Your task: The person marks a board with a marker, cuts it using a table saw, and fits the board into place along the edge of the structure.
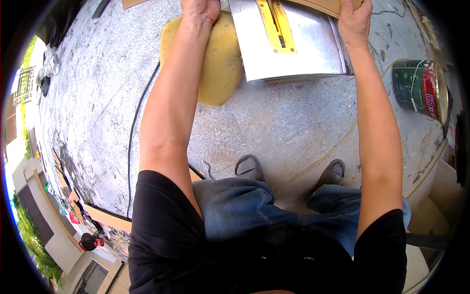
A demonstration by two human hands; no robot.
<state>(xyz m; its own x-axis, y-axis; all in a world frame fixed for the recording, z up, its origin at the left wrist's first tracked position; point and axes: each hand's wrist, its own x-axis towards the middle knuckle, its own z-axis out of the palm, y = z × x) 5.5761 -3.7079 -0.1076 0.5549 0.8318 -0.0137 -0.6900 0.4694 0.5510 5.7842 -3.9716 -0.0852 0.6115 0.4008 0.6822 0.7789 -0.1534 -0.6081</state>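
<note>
Flat brown wood-like board point(320, 5) is pinched at its right end by right hand point(354, 23), extending left across far silver metal tabletop point(313, 56); grip of left hand point(201, 9) cannot be told.

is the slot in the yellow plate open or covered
Open where it shows: the slot is a dark gap down the middle of the yellow plate; the plate's far end is cut off.

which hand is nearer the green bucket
The right hand, at the board; the left hand is farther from the bucket, across the metal top.
</note>
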